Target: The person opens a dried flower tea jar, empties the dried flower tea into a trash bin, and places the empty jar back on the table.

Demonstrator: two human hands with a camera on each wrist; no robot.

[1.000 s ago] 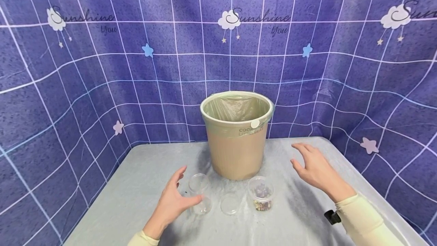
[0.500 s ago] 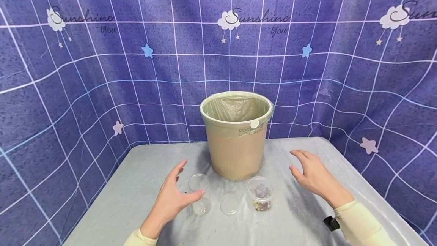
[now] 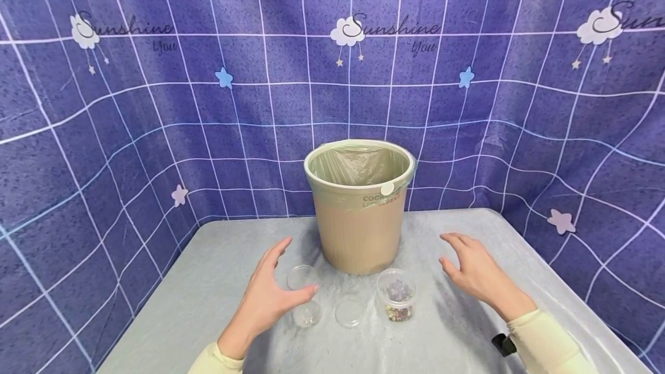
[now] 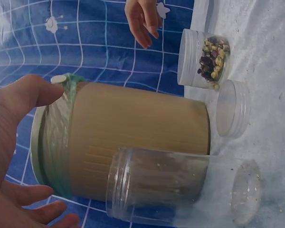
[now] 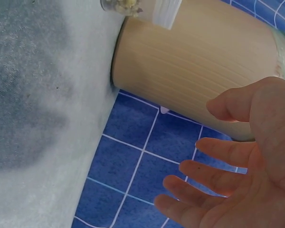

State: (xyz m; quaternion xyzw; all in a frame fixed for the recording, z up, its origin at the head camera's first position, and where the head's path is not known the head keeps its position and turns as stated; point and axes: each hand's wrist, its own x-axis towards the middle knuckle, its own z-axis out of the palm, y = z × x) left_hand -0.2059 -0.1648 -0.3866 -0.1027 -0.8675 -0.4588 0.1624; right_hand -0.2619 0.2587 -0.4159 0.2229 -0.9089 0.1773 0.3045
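Note:
My left hand (image 3: 265,302) is held above the near left of the table, thumb and fingers spread apart with nothing between them. Just beyond its thumb stands a clear plastic jar (image 4: 156,187), upright and without a lid on it; the thumb overlaps it in the head view. A clear round screw lid (image 3: 350,310) lies flat to the right of that jar. Further right is a second clear jar (image 3: 397,296), partly filled with dried flower buds (image 4: 213,61), yellowish and dark red. My right hand (image 3: 480,273) hovers to the right of it, fingers loosely extended, holding nothing.
A beige trash bin (image 3: 358,229) with a greenish plastic liner (image 3: 358,166) stands behind the jars. A pale grey cloth covers the table (image 3: 234,247). Blue gridded curtains (image 3: 260,103) hang close at the back and both sides.
My left hand has shifted slightly right and up in the head view. The right hand has sunk a little and drifted left. Jars, lid and bin stay put.

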